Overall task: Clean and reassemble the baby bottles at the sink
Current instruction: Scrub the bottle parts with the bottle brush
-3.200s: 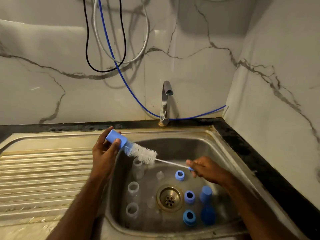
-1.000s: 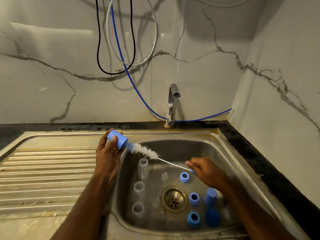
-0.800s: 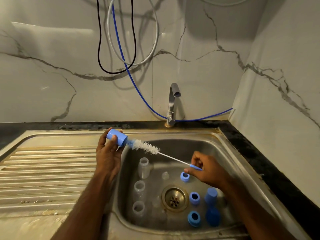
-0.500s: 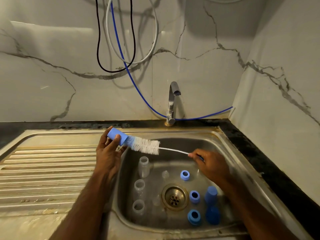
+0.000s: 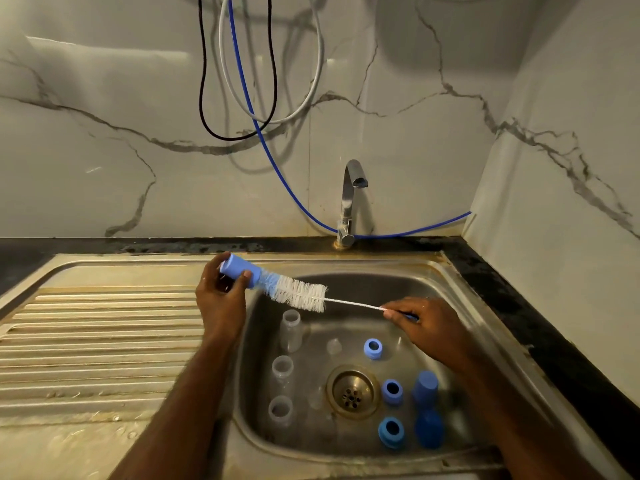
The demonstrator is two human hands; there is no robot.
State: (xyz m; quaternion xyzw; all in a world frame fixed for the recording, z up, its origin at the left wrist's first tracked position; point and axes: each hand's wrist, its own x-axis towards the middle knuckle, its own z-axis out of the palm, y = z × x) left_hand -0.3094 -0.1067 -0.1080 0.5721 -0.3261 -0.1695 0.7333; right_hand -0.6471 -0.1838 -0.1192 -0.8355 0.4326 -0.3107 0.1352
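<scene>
Sink basin, near end: three clear plastic bottle bodies (image 5: 283,370) standing upright in a column on the left; three blue plastic collar rings (image 5: 392,391) and two blue plastic caps (image 5: 425,384) on the right of the brass drain (image 5: 352,391).

Mid: right hand (image 5: 420,322), fingers pinched on the thin wire handle of a white-bristled bottle brush (image 5: 301,295).

Farther, above the steel sink rim (image 5: 460,282): left hand (image 5: 221,297), fingers and thumb curled round a blue cylindrical plastic cap (image 5: 240,270).

Key relation: brush and cap share one long axis, running up-left from the right hand; bristle tip enters the cap's mouth. Judged step: scrubbing the cap's interior.

Far: chrome tap (image 5: 350,202), marble wall.
</scene>
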